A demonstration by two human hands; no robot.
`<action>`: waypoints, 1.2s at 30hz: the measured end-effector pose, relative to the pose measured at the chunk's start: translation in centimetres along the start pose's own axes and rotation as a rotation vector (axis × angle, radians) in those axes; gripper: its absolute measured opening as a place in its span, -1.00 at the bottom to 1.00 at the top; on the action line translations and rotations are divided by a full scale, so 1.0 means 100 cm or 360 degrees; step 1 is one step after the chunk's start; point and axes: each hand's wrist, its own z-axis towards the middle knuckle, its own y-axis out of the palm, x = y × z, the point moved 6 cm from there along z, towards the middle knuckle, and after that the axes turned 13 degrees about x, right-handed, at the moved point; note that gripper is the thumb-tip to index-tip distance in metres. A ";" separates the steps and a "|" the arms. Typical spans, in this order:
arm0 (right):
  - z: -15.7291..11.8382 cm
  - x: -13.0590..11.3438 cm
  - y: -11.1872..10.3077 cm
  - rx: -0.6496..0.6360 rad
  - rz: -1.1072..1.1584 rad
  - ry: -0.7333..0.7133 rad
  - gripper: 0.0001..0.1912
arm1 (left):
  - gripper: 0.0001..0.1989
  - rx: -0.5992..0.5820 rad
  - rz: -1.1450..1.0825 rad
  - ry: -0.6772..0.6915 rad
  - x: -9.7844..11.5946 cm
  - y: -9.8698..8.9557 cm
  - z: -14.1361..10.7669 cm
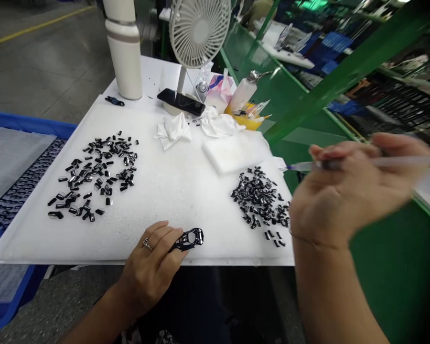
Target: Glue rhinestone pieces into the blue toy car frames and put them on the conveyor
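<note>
My left hand (154, 265) rests at the front edge of the white foam-covered table (157, 191), its fingers closed on a glossy black plastic part (189, 240) with a round hole. The near end of that part is hidden under the fingers. Raised off the table at the right, my right hand (338, 191) is closed around a slim translucent pen-like tool (303, 166), whose purple tip points left. Motion blurs this hand and the tool. Below the tip lies a dense pile of small black pieces (260, 196). A looser spread of black pieces (100, 167) covers the left side.
At the back stand a white bottle (125, 57), a fan (199, 33) with a phone (181, 102) against its base, crumpled tissues (174, 130) and a yellow bowl (249, 122). A white foam block (232, 152) lies right of centre. Blue trays (32, 124) flank the left; a green post (329, 81) rises right.
</note>
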 end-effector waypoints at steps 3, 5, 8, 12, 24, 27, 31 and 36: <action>0.029 0.031 0.019 -0.0005 -0.0070 -0.0304 -0.78 | -0.82 0.0004 0.0001 -0.0105 0.000 0.000 0.003; 0.041 0.060 0.026 0.0008 -0.0256 -0.0283 -0.83 | -0.83 0.0008 0.0012 -0.0131 0.000 0.000 0.004; 0.048 0.095 0.027 -0.0121 -0.0518 -0.0125 -0.84 | -0.84 0.0001 0.0001 -0.0185 -0.002 0.000 0.004; 0.045 0.098 0.000 -0.0244 -0.0822 -0.0022 -0.55 | -0.83 -0.0006 -0.0043 -0.0304 -0.007 0.002 0.003; 0.009 0.090 -0.016 -0.1032 -0.1748 -0.0376 -0.85 | -0.86 0.0042 0.0065 -0.0347 -0.010 0.004 0.002; 0.010 0.093 -0.014 -0.1071 -0.1838 -0.0398 -0.87 | -0.86 0.0025 0.0056 -0.0327 -0.010 0.004 0.001; 0.012 0.098 -0.012 -0.1092 -0.1868 -0.0329 -0.90 | -0.86 0.0008 0.0056 -0.0325 -0.010 0.004 -0.001; 0.006 0.080 -0.006 -0.1023 -0.1652 -0.0253 -0.90 | -0.86 0.0004 0.0039 -0.0315 -0.010 0.002 -0.001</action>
